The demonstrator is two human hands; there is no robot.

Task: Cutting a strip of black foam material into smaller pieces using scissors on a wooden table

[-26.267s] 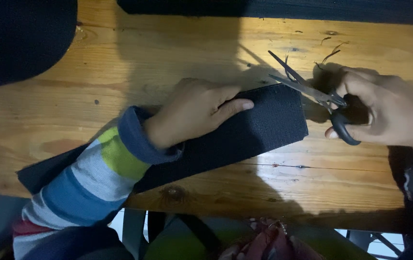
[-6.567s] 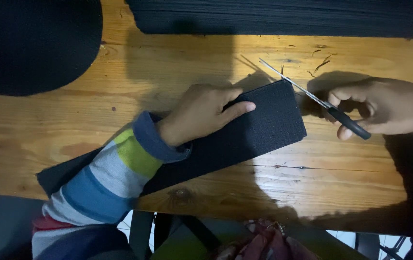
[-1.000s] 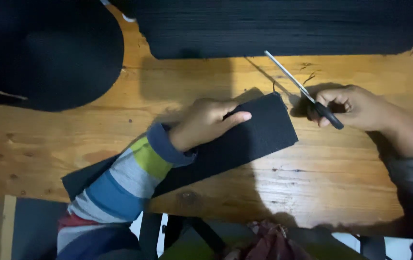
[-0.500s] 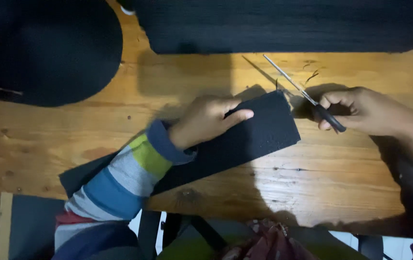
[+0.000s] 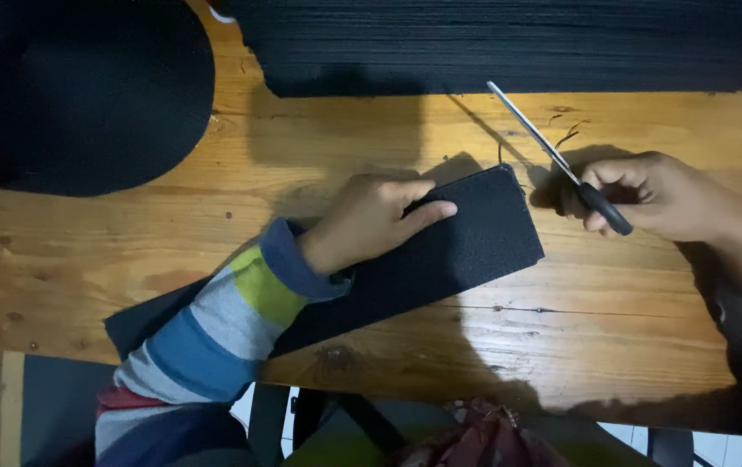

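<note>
My left hand (image 5: 371, 218) lies flat on a long strip of dark woven fabric (image 5: 466, 246) and presses it onto the wooden table (image 5: 492, 346). The strip runs diagonally from the table's lower left to its squared end near the middle. My right hand (image 5: 661, 195) grips the black handles of a pair of scissors (image 5: 552, 156). The closed silver blades point up and left, just beyond the strip's far right corner, not touching it. A striped sleeve covers my left forearm.
A big round roll of black material (image 5: 77, 86) fills the upper left. A wide stack of dark fabric (image 5: 518, 39) lies along the far edge. Small thread scraps (image 5: 565, 134) sit near the scissors. The table's near edge runs below the strip.
Over the last second the scissors have stayed beside the strip's end with blades shut and my right hand shifted slightly. My left hand keeps pressing the strip in the same spot.
</note>
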